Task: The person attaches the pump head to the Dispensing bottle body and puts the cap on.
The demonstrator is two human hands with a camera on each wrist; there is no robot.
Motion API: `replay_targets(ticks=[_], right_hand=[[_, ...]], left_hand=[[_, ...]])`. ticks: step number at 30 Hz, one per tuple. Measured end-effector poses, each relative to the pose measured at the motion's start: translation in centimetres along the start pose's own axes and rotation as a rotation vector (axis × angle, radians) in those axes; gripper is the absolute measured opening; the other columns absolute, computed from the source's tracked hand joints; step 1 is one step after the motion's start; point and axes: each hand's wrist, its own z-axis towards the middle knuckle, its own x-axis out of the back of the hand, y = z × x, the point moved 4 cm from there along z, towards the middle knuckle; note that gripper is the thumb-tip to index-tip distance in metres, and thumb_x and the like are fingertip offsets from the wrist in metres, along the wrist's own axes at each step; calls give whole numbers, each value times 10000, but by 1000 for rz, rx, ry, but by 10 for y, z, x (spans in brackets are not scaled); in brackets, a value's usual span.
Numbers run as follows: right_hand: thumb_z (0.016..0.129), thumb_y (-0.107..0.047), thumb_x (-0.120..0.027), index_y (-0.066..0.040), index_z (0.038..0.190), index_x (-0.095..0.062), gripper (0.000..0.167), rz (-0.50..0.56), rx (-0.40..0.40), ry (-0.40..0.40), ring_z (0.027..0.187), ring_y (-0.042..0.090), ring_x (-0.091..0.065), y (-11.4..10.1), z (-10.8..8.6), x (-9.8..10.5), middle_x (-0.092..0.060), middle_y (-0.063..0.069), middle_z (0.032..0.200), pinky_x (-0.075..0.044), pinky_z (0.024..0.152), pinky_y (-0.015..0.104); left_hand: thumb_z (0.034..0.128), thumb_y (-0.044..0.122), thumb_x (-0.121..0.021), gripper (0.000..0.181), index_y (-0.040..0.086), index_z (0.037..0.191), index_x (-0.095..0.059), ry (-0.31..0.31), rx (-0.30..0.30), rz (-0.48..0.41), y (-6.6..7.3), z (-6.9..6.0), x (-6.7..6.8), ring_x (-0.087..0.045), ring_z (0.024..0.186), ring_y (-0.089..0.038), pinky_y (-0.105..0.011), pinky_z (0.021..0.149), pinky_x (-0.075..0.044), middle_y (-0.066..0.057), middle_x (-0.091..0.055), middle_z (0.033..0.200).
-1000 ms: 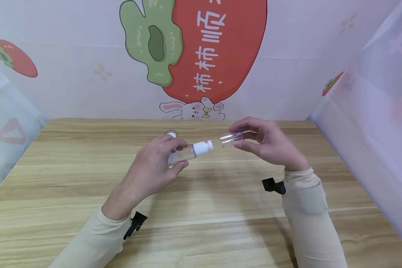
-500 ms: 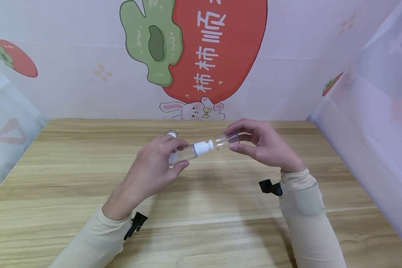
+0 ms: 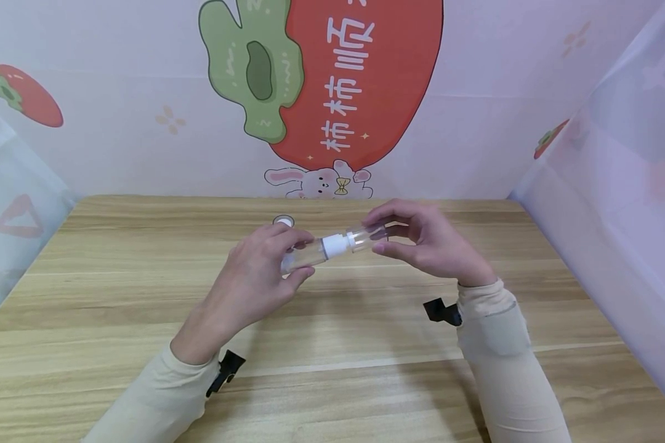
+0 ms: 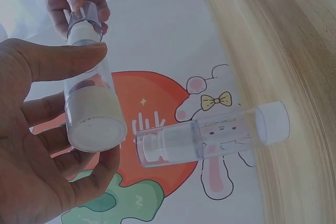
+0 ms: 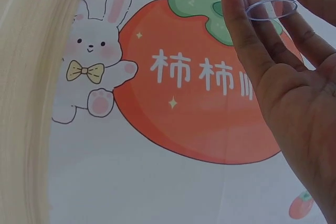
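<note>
My left hand (image 3: 252, 271) grips a clear pump bottle (image 3: 309, 255) with a white pump head (image 3: 334, 245), held tilted above the table with its head toward the right. In the left wrist view the thick white base (image 4: 97, 124) of this bottle faces the camera. A clear cap (image 3: 362, 239) is pinched between the thumb and fingers of my right hand (image 3: 429, 243). The cap's mouth surrounds the tip of the pump head, while the wider white collar is outside it. Only the cap's round end (image 5: 272, 9) shows clearly in the right wrist view.
A second clear bottle (image 4: 210, 135), capped and white-based, stands upright behind my left hand; the head view shows just its top (image 3: 283, 220). Printed cloth (image 3: 476, 123) walls rise at the back and sides of the wooden table (image 3: 332, 381).
My right hand has moved left with the cap, bringing it from a gap beside the pump head to over its tip. The left hand and bottle have stayed nearly still.
</note>
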Motion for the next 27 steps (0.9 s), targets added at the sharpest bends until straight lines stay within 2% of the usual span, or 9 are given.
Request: replay_targets(ticks=[5, 14, 27], right_hand=[[859, 111, -738, 22, 1188, -664, 349, 3, -15, -9, 1002, 280, -668, -1, 1, -3, -663, 191, 1132, -547, 932, 384], [858, 108, -741, 36, 1195, -656, 355, 2, -16, -14, 1018, 305, -669, -2, 2, -6, -673, 98, 1135, -541, 945, 378], [862, 87, -749, 25, 1195, -659, 350, -5, -12, -23, 1033, 246, -667, -3, 3, -11, -667, 106, 1143, -541, 947, 380]], left_hand=[[741, 89, -907, 393, 74, 1095, -738, 2, -4, 1, 0, 0, 0, -541, 782, -178, -333, 629, -472, -8, -645, 925], [739, 99, -911, 393, 76, 1093, -741, -2, -7, 3, 1, 0, 1, -531, 767, -176, -327, 616, -462, 0, -633, 913], [754, 88, -896, 368, 86, 1088, -740, -13, 2, 6, 1, 0, -1, -526, 758, -176, -335, 606, -455, -4, -638, 907]])
